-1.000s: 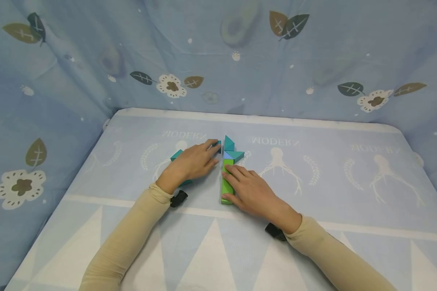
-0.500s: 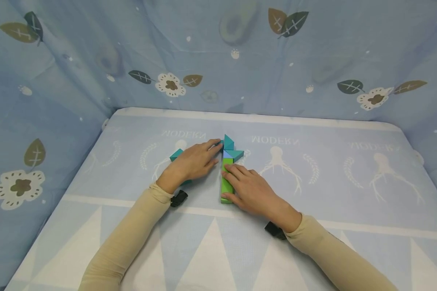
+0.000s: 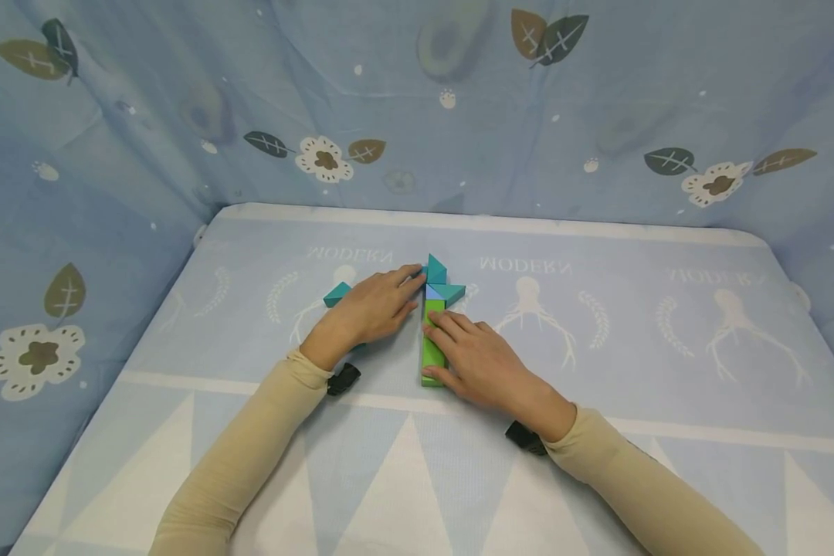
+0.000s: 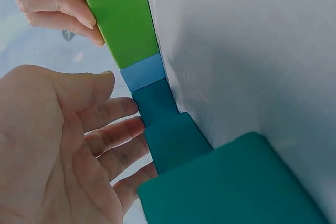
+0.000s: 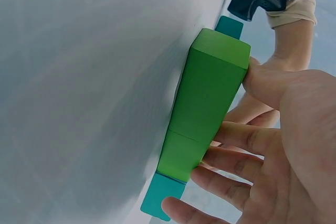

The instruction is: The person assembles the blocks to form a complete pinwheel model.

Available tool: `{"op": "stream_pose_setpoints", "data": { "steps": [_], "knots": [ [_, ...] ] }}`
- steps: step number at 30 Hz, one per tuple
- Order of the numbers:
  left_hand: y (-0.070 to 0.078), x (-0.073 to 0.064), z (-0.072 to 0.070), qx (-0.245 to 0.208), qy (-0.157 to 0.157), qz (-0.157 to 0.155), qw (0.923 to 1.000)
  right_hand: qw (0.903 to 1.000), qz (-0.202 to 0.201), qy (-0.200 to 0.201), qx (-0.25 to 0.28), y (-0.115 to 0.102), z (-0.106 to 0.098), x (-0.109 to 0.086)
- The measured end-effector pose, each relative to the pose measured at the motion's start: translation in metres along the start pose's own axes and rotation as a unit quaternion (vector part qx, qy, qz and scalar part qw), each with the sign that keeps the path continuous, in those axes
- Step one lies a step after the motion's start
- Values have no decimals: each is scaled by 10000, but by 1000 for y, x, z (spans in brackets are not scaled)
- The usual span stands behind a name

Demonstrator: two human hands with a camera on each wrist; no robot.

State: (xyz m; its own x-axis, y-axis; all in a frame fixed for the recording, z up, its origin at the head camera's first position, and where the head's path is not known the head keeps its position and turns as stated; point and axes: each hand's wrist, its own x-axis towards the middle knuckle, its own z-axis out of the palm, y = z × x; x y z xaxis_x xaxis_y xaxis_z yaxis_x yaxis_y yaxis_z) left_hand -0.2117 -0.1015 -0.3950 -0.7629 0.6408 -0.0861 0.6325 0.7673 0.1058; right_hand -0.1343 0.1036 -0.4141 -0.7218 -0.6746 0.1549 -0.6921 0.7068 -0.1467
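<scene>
A row of toy blocks lies on the table in the head view. It has green blocks (image 3: 432,351) at the near end, a small light blue triangle (image 3: 432,293) beyond them, and teal triangular blocks (image 3: 437,270) at the far end. My right hand (image 3: 476,359) rests on the green blocks, thumb at their near end and fingers further along. My left hand (image 3: 371,309) touches a small teal block beside the far end, mostly hidden under its fingertips. In the left wrist view, its fingers (image 4: 123,129) lie extended against teal blocks (image 4: 157,103), thumb free.
A loose teal block (image 3: 337,294) lies left of my left hand, and a sliver of another (image 3: 357,347) shows below that hand. Dark wrist devices (image 3: 344,379) sit under both wrists. A patterned curtain (image 3: 403,100) stands behind the table's back edge (image 3: 563,228).
My left hand has slid the small teal block right, up to the teal triangle at the row's far end. My right hand has stayed on the green blocks.
</scene>
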Motion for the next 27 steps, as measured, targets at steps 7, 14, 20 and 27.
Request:
{"op": "stream_pose_setpoints", "data": {
  "steps": [7,14,20,27],
  "knots": [
    [0,0,0,96,49,23,9999,10000,-4,10,0,0,0,1],
    [-12,-4,-13,-192,524,1,9984,10000,0,20,-28,-1,0,1],
    [-36,-17,-33,-508,457,-429,9967,10000,11,-9,-12,-1,-1,1],
    [-39,-12,-29,-636,-19,-319,9975,9999,71,-51,62,-1,-1,0]
  ]
}}
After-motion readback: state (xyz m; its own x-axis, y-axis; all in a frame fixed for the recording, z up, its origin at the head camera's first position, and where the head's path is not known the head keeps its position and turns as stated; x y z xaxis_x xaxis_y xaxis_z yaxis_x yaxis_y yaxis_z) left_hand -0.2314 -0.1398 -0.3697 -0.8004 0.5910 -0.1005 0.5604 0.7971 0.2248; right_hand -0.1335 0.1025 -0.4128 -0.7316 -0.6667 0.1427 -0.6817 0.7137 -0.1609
